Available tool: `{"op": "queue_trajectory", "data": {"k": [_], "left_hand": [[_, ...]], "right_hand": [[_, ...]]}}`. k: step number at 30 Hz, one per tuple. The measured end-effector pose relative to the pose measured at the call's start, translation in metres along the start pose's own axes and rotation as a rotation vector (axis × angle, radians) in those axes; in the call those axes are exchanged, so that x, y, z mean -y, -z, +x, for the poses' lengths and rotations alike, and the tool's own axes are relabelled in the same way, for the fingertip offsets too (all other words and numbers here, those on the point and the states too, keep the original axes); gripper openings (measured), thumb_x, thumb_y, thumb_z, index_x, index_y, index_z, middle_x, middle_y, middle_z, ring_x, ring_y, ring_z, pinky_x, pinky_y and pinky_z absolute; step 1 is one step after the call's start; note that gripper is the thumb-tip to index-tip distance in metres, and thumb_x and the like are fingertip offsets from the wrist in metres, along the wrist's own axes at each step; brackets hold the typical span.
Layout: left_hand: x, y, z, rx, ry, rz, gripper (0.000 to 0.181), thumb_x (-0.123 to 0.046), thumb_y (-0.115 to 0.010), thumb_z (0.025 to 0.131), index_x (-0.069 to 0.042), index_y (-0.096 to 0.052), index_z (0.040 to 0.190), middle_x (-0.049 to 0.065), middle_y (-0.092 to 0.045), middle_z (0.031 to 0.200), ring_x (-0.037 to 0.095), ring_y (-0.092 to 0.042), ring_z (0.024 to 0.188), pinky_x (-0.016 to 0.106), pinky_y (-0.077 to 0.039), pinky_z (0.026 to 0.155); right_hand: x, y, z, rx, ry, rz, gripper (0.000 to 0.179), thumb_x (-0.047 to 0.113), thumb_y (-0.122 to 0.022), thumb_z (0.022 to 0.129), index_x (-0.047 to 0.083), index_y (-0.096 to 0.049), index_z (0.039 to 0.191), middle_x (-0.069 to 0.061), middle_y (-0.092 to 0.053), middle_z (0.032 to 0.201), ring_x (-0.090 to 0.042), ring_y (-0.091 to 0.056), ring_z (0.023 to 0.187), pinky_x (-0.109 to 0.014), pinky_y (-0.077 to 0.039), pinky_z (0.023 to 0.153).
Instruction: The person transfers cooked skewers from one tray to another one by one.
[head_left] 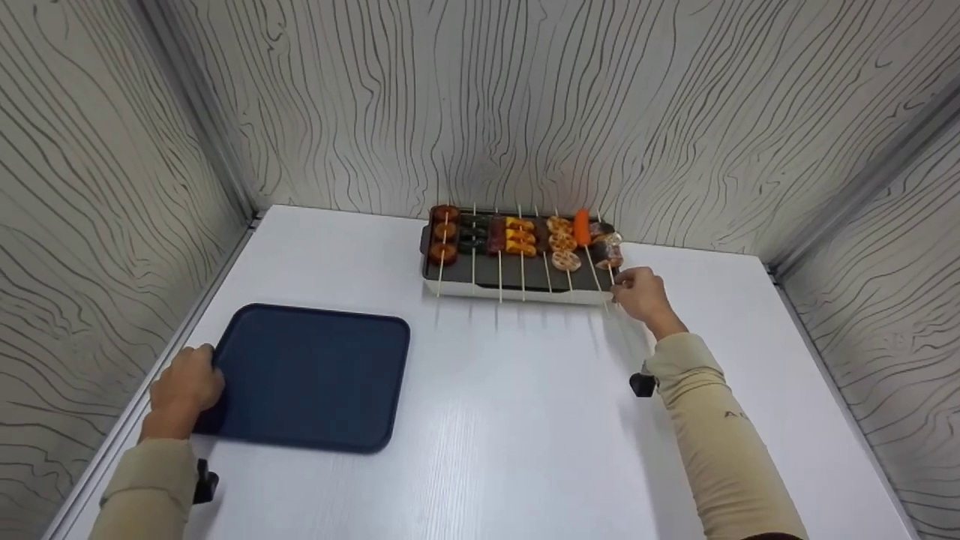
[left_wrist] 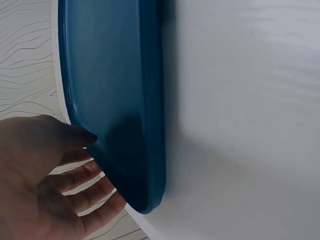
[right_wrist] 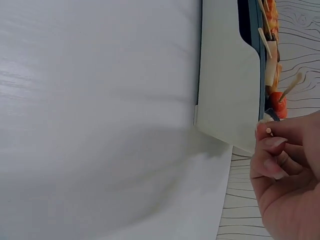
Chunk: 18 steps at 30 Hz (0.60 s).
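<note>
My left hand grips the left edge of a dark blue rectangular tray that holds nothing. In the left wrist view the thumb lies over the tray's rim and the fingers reach beneath it. At the back, my right hand pinches the stick end of the rightmost skewer, which carries dark and pale pieces, at the grill's front right corner. The stick's tip shows between thumb and fingers in the right wrist view. The electric grill has a white body and dark plate.
Several more skewers lie side by side on the grill, among them an orange sausage skewer, lotus root slices, yellow pieces and brown rounds. A patterned back wall rises right behind the white table.
</note>
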<state>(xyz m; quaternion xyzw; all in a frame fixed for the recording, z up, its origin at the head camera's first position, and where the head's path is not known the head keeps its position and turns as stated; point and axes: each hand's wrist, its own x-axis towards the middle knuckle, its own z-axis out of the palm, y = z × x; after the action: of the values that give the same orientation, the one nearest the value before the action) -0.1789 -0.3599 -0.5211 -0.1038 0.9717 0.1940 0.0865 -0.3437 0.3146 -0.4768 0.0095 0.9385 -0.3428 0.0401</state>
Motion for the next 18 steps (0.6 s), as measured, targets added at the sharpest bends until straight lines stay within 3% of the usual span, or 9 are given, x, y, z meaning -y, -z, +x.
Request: {"op": "queue_trajectory", "data": {"k": [6,12,18], "left_hand": [[-0.001,0.002,0.007,-0.006,-0.035,0.016,0.036,0.006,-0.057,0.086,0.014,-0.054,0.121,0.040,-0.058,0.112,0.054,-0.060,0.100,0.065,-0.050,0.075],[-0.005,0.007,0.012,0.065,-0.050,0.023,0.037,0.004,-0.059,0.088,0.017,-0.053,0.122,0.038,-0.060,0.107,0.052,-0.061,0.099,0.066,-0.050,0.082],[-0.003,0.012,0.013,0.084,-0.069,0.020,0.029,0.004,-0.059,0.086,0.017,-0.057,0.112,0.038,-0.060,0.104,0.050,-0.061,0.093,0.064,-0.050,0.080]], "right_hand": [[0.001,0.009,-0.002,0.092,-0.020,0.010,0.035,0.008,-0.052,0.101,-0.015,-0.058,0.127,-0.022,-0.067,0.105,-0.023,-0.063,0.087,-0.029,-0.046,0.067],[0.002,0.021,-0.003,0.171,-0.077,0.086,0.027,0.005,-0.052,0.100,-0.014,-0.055,0.119,-0.012,-0.067,0.085,-0.013,-0.058,0.068,-0.027,-0.049,0.059],[0.002,0.028,-0.009,0.208,-0.046,0.086,0.024,0.003,-0.052,0.100,-0.016,-0.057,0.113,-0.005,-0.065,0.073,-0.009,-0.057,0.060,-0.026,-0.051,0.057]]}}
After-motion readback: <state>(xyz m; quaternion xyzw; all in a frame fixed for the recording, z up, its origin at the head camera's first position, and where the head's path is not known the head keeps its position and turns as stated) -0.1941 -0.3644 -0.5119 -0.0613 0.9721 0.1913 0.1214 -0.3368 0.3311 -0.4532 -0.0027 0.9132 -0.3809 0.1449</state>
